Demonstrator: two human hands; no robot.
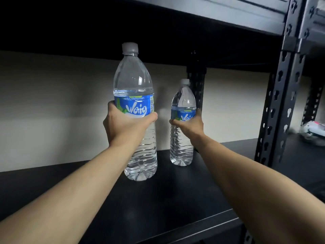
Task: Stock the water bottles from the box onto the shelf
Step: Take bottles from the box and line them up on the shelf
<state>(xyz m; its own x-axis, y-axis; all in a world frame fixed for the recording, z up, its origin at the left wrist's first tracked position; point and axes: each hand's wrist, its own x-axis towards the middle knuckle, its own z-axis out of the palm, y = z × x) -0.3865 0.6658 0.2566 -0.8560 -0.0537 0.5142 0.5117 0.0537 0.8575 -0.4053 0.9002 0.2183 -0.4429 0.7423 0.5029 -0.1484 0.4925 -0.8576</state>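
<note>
Two clear water bottles with blue labels and grey caps stand upright over the black shelf board point(167, 199). My left hand point(124, 125) is wrapped around the middle of the nearer water bottle point(134, 80), just below its label. My right hand point(189, 125) grips the farther water bottle point(182, 147) at its label, deeper in and to the right, near the back upright. Both bottle bases are at the shelf surface; whether they rest on it I cannot tell. The box is out of view.
A dark shelf board point(211, 13) hangs close overhead. A perforated black metal upright point(279, 95) stands at the right front, another upright point(197, 80) at the back. Behind the shelf is a pale wall point(52, 103). A white-and-pink object point(313, 131) lies in the neighbouring bay.
</note>
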